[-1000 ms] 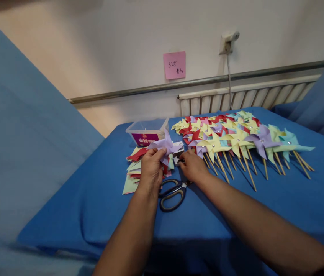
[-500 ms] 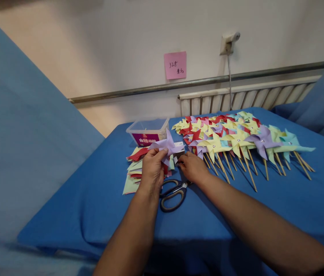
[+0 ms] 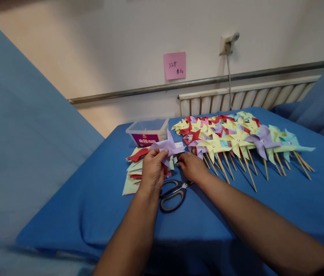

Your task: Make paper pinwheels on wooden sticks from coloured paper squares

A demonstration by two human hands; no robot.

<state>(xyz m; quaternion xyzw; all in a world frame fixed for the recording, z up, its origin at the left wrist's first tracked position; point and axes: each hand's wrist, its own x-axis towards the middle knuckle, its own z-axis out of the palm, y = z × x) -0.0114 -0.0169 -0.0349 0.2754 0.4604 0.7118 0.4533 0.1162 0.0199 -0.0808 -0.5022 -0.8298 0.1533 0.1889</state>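
A purple paper pinwheel [image 3: 168,145] is pinched between the thumb and fingers of my left hand [image 3: 153,166], with no stick showing on it. Close by on the right, my right hand [image 3: 193,166] has its fingers bent down at a small dark box [image 3: 180,157] with a white flap. Its fingertips are partly hidden, so what they grip cannot be made out. Below the two hands lie scissors [image 3: 173,197] with dark handles. Under and behind my left hand is a stack of coloured paper sheets [image 3: 133,166], red, green and pink.
A clear plastic tub [image 3: 147,132] with a purple label stands behind the paper. Many finished pinwheels [image 3: 238,140] on wooden sticks lie in rows on the right of the blue tablecloth [image 3: 93,199]. A radiator [image 3: 248,97] and a metal pipe run along the wall.
Both hands stay almost in place, the left still holding the purple pinwheel. The right hand's fingers have shifted slightly at the small box.
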